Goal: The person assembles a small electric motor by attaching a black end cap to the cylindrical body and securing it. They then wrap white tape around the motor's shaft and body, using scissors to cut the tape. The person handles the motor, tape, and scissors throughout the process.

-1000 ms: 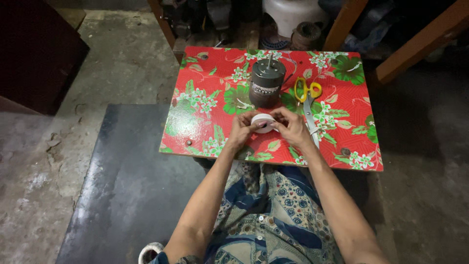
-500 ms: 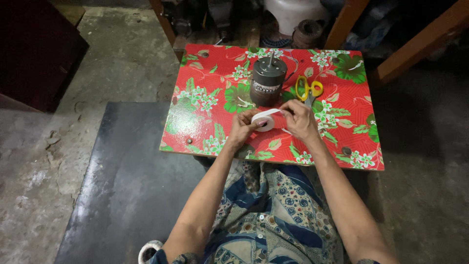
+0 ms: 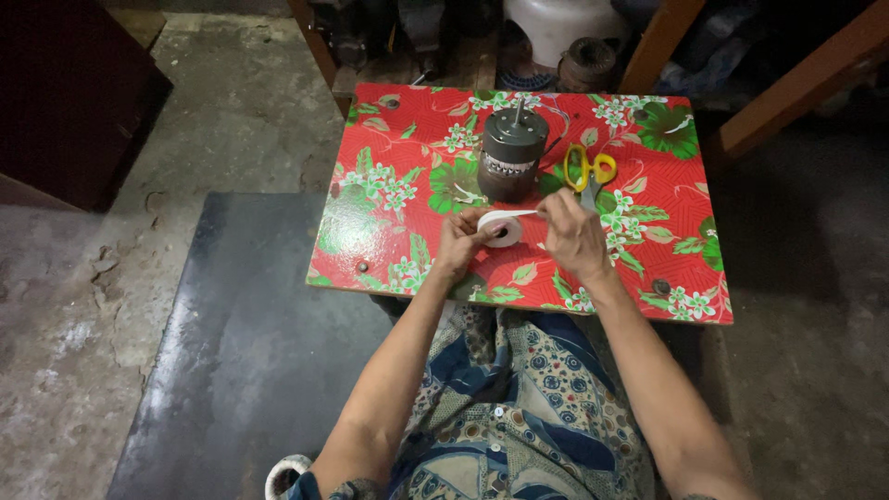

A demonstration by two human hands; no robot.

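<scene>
At frame centre, the left hand (image 3: 460, 243) grips one white tape roll (image 3: 501, 227) — the right hand (image 3: 572, 239) pinches its pulled strip (image 3: 523, 214). Above them stand one dark motor (image 3: 510, 163) and one pair of yellow scissors (image 3: 590, 172) — both on the red table (image 3: 389, 176).

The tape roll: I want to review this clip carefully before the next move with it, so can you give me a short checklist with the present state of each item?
1. Left hand grips the white tape roll: ok.
2. Right hand pinches the free end, a short strip pulled out from the roll: ok.
3. Strip straight and untwisted: cannot tell, too thin to see.
4. Scissors with yellow handles lie near the right hand on the red floral board: ok.
5. Dark motor stands upright behind the roll, apart from both hands: ok.
</scene>
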